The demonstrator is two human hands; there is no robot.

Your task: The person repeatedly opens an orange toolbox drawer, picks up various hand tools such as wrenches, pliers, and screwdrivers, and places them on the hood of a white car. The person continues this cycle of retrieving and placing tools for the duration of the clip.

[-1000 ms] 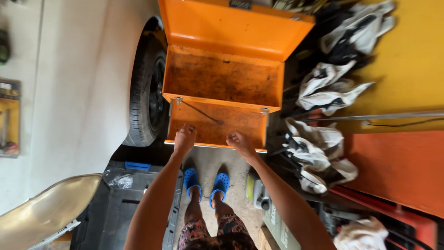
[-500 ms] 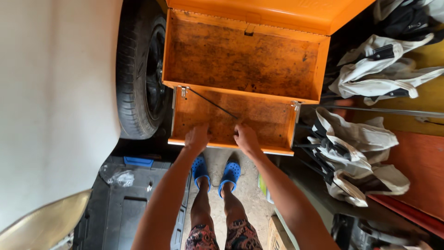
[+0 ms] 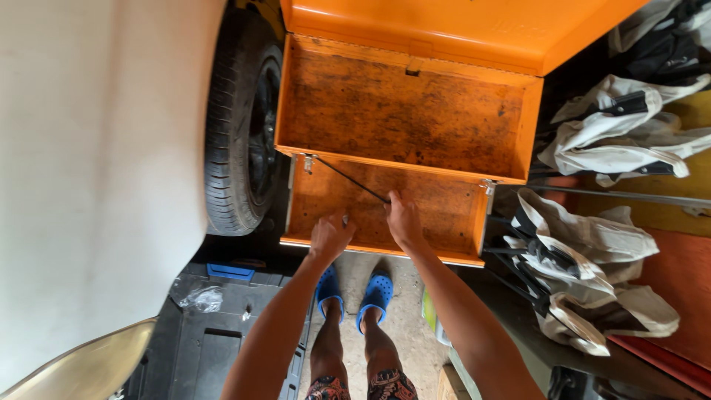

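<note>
Fingers of the right hand (image 3: 404,220) pinch the near end of a thin dark rod (image 3: 349,180), which slants up-left toward the box's left hinge. Left hand (image 3: 330,235) rests loosely curled, holding nothing, on the orange box's dropped front panel (image 3: 437,211), just beside it.

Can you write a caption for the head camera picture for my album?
Two hands, left hand and right hand, rest on an open orange metal box beside a car tyre.
</note>
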